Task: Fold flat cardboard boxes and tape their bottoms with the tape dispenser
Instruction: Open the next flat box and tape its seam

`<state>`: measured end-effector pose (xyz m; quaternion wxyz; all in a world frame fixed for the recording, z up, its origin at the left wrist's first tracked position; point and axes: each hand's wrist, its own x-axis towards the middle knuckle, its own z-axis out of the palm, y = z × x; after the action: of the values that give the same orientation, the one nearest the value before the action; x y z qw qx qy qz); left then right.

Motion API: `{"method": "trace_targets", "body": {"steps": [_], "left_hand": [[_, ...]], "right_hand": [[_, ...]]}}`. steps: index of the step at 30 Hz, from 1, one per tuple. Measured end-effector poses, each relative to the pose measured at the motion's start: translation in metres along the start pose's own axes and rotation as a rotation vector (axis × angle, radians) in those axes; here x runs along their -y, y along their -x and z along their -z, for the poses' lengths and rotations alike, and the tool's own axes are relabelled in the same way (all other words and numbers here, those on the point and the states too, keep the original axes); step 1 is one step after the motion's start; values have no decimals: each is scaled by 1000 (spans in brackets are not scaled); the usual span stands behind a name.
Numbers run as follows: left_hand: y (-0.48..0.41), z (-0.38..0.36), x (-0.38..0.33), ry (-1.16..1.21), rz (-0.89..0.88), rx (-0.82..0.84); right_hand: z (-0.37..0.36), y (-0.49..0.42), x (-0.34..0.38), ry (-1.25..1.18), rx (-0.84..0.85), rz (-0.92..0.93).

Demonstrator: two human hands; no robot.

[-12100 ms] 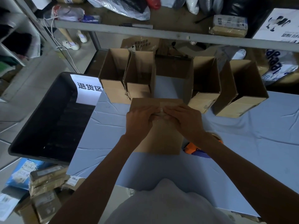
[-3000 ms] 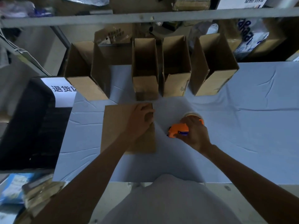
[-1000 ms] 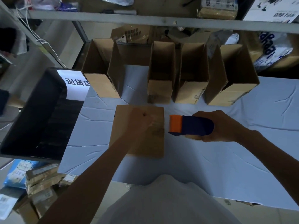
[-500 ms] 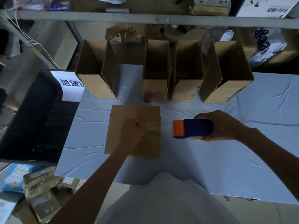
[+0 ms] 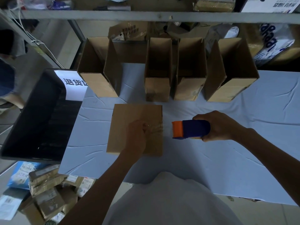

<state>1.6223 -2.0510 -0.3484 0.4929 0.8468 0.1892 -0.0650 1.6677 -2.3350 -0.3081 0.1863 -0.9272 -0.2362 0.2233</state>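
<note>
Lying bottom-up on the pale blue cloth-covered table (image 5: 227,159), the brown cardboard box (image 5: 126,120) sits before the person. The clenched left hand (image 5: 137,137) presses a clear tape strip (image 5: 155,129) on its right half. Just right of the box, the right hand (image 5: 217,127) grasps the blue-and-orange tape dispenser (image 5: 191,129). Four open brown cartons (image 5: 158,88) stand behind.

Left hand (image 5: 137,135) fisted on cardboard box (image 5: 125,116), right hand (image 5: 218,126) gripping tape dispenser (image 5: 192,131)
</note>
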Motion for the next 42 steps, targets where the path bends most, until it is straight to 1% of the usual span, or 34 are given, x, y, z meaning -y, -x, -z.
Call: {"method": "trace_targets", "body": {"steps": [2,5,8,9,11,12,13,14,16,17,19,20,23,24,27,30,32,33,34,36,38,40,42], "left_hand": [[-2,-1,3,-47,-9,-27],[1,-7,6,-52,38,-24],[7,-9,1,76,106,-48],[8,-6,-2,71,98,-52],[4,0,1,-124,-7,-34],[3,3,1,-278,-103,-6],[1,3,3,-414,-218,52],[0,2,3,-473,-314,134],[-2,-5,5,-470,-427,299],[-4,-7,8,-434,-449,317],[-7,-8,16,-402,-464,277],[-7,-8,18,-425,-485,261],[-9,-9,15,-506,-583,287],[-10,-9,13,-528,-585,310],[-14,-9,19,-540,-578,382],[-15,-11,21,-527,-553,373],[-15,-12,18,-509,-633,323],[-14,-11,15,-474,-654,324],[-12,-9,13,-438,-648,339],[-14,-7,14,-463,-688,352],[-15,-9,14,-640,-725,357],[-14,-13,8,-843,-860,261],[-13,-15,2,-921,-923,255]], "right_hand": [[-1,0,0,-3,-9,-2],[-3,-1,-1,-9,-11,-1],[-4,-1,-3,-8,-24,0],[-5,-1,-3,-10,-24,0],[-7,-2,-4,-18,-21,-4],[-8,-2,-4,-18,-19,-3],[-9,-3,-4,-10,-18,1],[-9,-4,-3,8,-19,6],[-9,-6,0,68,-18,25],[-9,-7,2,94,-13,31],[-9,-9,6,99,-2,29],[-9,-10,8,95,2,22],[-7,-16,15,136,39,-12],[-5,-20,19,167,66,-25],[3,-30,30,291,115,-29],[10,-40,47,437,152,3],[12,-45,55,600,227,35],[12,-44,55,674,283,51],[11,-40,50,694,321,25],[11,-29,32,634,320,-54],[13,-16,18,515,246,-88],[11,-6,12,387,151,-83],[7,-2,12,315,90,-61]]}}
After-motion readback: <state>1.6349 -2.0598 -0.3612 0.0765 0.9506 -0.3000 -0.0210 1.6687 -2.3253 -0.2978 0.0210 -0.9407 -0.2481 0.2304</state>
